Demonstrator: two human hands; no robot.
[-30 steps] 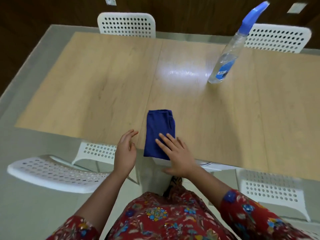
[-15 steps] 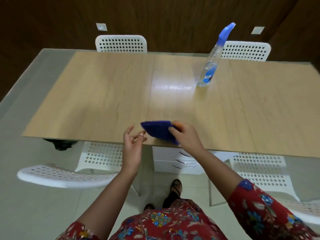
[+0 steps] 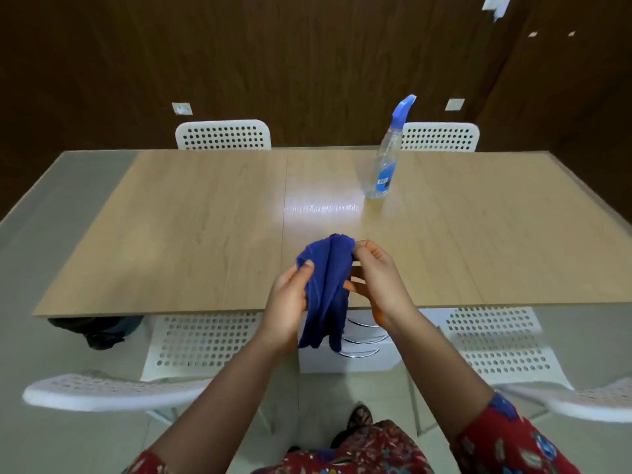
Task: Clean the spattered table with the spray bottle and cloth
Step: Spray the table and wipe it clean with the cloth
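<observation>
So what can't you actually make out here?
Head view only:
- Any spatter on the table: none discernible, and glare whitens the middle.
- Label on the spray bottle: print too small.
- The dark object under the table's left corner: mostly hidden by the tabletop.
- The grip of the left hand and right hand on the cloth: its folds hide some fingers.

Spray bottle label [image 3: 383, 177] illegible
</observation>
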